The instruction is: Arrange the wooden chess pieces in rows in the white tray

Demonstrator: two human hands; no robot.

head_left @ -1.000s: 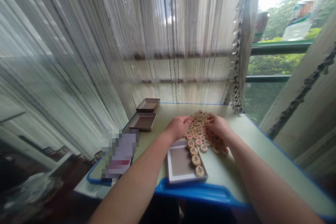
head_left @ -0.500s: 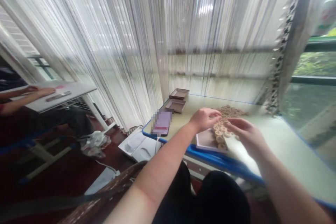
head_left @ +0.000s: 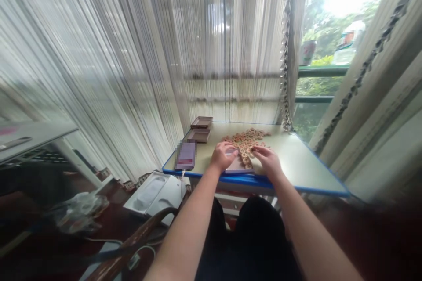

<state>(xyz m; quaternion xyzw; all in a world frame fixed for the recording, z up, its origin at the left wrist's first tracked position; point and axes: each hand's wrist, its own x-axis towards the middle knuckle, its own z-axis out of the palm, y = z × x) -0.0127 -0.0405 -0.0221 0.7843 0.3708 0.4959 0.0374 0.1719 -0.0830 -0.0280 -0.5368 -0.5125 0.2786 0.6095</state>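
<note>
A heap of round wooden chess pieces (head_left: 245,139) lies on a pale table with a blue rim (head_left: 303,158). A shallow open box (head_left: 238,166) sits at the table's near edge with a row of pieces along its right side. My left hand (head_left: 222,156) rests over the box's left part with fingers curled; what they hold is hidden. My right hand (head_left: 268,160) lies beside the box's right edge, fingers bent toward the pieces, holding nothing that I can make out.
Two brown trays (head_left: 200,128) stand at the table's far left corner, and a phone (head_left: 186,156) lies at its near left. String curtains hang behind the table. A white case (head_left: 154,190) sits on the floor at left, and another table (head_left: 29,134) stands further left.
The view has pulled back and swung right, so the table looks smaller. Both hands have come down onto the box and pieces at the near edge. The other person's arm at left is out of view.
</note>
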